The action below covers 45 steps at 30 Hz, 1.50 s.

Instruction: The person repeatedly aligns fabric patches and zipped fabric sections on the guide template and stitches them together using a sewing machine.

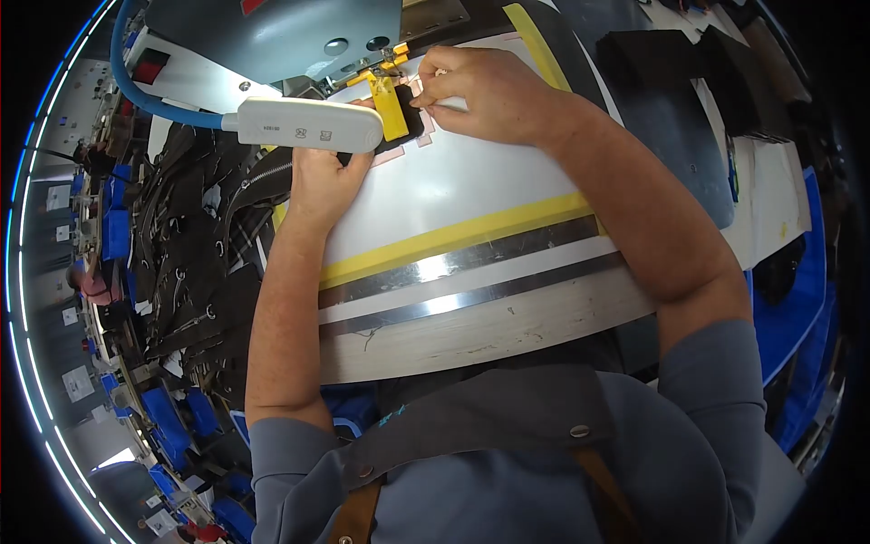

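Note:
My right hand (pixel 476 95) is curled in a pinch at the right edge of a small dark piece (pixel 414 122), just beside a yellow strip (pixel 390 109) on the sewing machine. Whatever the pinch holds is too small to make out. My left hand (pixel 328 181) lies on the work surface to the left, its thumb toward the dark piece. A white lamp (pixel 310 125) hides most of its fingers. Pale pink markings or strips (pixel 424 139) show around the dark piece on the white board (pixel 453 199).
The machine body (pixel 281 36) stands at the back, with a blue hose (pixel 122 68) leading to the lamp. Dark garments with zips (pixel 186 245) are heaped on the left. Black stacked pieces (pixel 743 82) and a blue bin (pixel 788 299) are on the right. Yellow tape (pixel 453 238) borders the board.

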Tool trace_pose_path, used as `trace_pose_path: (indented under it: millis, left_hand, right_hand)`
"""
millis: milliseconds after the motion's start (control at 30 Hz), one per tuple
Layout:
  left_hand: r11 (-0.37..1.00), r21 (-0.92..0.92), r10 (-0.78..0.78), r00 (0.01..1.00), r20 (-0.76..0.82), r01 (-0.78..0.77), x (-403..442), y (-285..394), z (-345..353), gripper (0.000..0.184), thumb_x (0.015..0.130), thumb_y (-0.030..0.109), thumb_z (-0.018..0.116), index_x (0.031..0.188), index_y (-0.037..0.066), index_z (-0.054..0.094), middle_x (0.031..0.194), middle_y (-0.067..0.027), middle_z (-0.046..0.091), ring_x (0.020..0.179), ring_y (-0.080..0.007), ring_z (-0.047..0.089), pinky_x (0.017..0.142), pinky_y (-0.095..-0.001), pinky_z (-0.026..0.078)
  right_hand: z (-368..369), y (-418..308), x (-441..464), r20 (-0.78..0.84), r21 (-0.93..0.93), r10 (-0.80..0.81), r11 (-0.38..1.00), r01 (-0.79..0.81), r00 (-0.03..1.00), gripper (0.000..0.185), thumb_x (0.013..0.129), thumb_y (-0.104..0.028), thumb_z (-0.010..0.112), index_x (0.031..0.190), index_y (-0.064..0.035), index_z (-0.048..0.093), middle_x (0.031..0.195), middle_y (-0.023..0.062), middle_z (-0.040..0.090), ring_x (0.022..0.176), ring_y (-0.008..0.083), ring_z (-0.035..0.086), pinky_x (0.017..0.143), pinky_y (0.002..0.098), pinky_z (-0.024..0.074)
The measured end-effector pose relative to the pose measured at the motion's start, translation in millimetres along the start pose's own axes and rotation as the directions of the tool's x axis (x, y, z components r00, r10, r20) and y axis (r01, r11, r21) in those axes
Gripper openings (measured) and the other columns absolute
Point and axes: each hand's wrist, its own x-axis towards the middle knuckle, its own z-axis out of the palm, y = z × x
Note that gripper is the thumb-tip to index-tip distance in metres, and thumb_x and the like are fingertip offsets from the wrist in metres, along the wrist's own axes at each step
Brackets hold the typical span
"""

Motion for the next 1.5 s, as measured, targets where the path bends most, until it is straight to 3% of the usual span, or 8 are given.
trace_pose_path:
  millis: [733, 900, 1000, 1100, 1200, 1400, 1433, 1500]
  left_hand:
    - [0.999, -0.04, -0.034, 0.999, -0.023, 0.033, 0, -10, 3, 0.02, 0.087, 0.004, 0.074, 0.107, 0.0, 0.076, 0.119, -0.0138, 0.074, 0.115, -0.0256, 0.068, 0.104, -0.0388, 0.049]
    - [0.99, 0.002, -0.138, 0.987, -0.08, 0.138, 16, 22, 7, 0.02, 0.089, 0.013, 0.078, 0.104, 0.0, 0.075, 0.113, -0.0152, 0.074, 0.107, -0.0238, 0.07, 0.096, -0.0366, 0.052]
    - [0.939, -0.116, -0.343, 0.894, -0.289, 0.323, 31, 6, 47, 0.029, 0.086, 0.023, 0.085, 0.106, 0.004, 0.076, 0.087, 0.0005, 0.061, 0.078, -0.0114, 0.056, 0.078, -0.0271, 0.05]
    - [0.903, -0.216, -0.416, 0.88, -0.231, 0.371, 46, 5, 57, 0.036, 0.081, 0.027, 0.089, 0.106, 0.005, 0.077, 0.081, 0.005, 0.052, 0.073, -0.0084, 0.047, 0.069, -0.0234, 0.045]
    - [0.815, -0.298, -0.549, 0.827, -0.119, 0.498, 56, 19, 55, 0.027, 0.084, 0.026, 0.087, 0.098, 0.005, 0.076, 0.075, 0.0044, 0.06, 0.067, -0.0072, 0.053, 0.063, -0.0236, 0.046]
    - [0.834, -0.367, -0.477, 0.873, -0.103, 0.412, 42, 14, 39, 0.017, 0.094, 0.019, 0.076, 0.091, 0.003, 0.071, 0.078, 0.0022, 0.064, 0.068, -0.0067, 0.054, 0.067, -0.0245, 0.048]
    - [0.873, -0.196, -0.474, 0.871, -0.125, 0.447, 37, 6, 36, 0.015, 0.094, 0.017, 0.075, 0.092, 0.003, 0.071, 0.079, 0.0007, 0.063, 0.071, -0.0087, 0.053, 0.071, -0.0265, 0.049]
    - [0.951, 0.249, -0.112, 0.956, -0.273, 0.183, 22, -5, 22, 0.013, 0.092, 0.013, 0.074, 0.091, 0.001, 0.07, 0.08, -0.0058, 0.066, 0.071, -0.0186, 0.06, 0.074, -0.0325, 0.05]
  right_hand:
    - [-1, -2, 0, 0.048, -0.039, 0.05, 0.998, -0.048, 0.998, 0.019, 0.088, -0.013, 0.074, 0.105, -0.0085, 0.08, 0.109, 0.0063, 0.065, 0.099, 0.0208, 0.067, 0.087, 0.0341, 0.0552]
    - [3, 3, -1, -0.01, 0.012, 0.038, 0.999, -0.037, 0.999, 0.018, 0.084, -0.021, 0.071, 0.096, -0.0094, 0.079, 0.104, 0.0031, 0.066, 0.09, 0.0226, 0.069, 0.082, 0.0371, 0.0552]
    - [2, 3, 0, -0.009, 0.064, 0.06, 0.996, -0.059, 0.998, 0.018, 0.084, -0.021, 0.072, 0.096, -0.0103, 0.079, 0.105, 0.0025, 0.067, 0.091, 0.0225, 0.069, 0.082, 0.037, 0.0548]
    - [0, 1, -1, 0.015, 0.089, 0.086, 0.992, -0.087, 0.996, 0.017, 0.084, -0.017, 0.073, 0.098, -0.0104, 0.079, 0.107, 0.0034, 0.066, 0.094, 0.0214, 0.069, 0.083, 0.0354, 0.055]
    - [-1, 1, -1, 0.022, 0.11, 0.087, 0.99, -0.089, 0.996, 0.017, 0.085, -0.012, 0.074, 0.101, -0.0098, 0.08, 0.109, 0.0045, 0.066, 0.096, 0.0204, 0.069, 0.083, 0.0338, 0.0557]
    - [1, 2, -3, 0.003, 0.096, 0.068, 0.993, -0.068, 0.998, 0.016, 0.087, -0.014, 0.074, 0.101, -0.0095, 0.08, 0.112, 0.0047, 0.067, 0.096, 0.0211, 0.069, 0.084, 0.033, 0.0557]
    - [0, 1, -4, 0.004, 0.088, 0.071, 0.994, -0.071, 0.997, 0.016, 0.088, -0.015, 0.074, 0.102, -0.0087, 0.08, 0.112, 0.0052, 0.067, 0.096, 0.0212, 0.069, 0.084, 0.0329, 0.0556]
    - [-5, -2, -4, 0.022, 0.078, 0.102, 0.992, -0.104, 0.995, 0.017, 0.09, -0.019, 0.075, 0.102, -0.007, 0.079, 0.111, 0.0063, 0.068, 0.096, 0.0212, 0.069, 0.085, 0.0329, 0.0553]
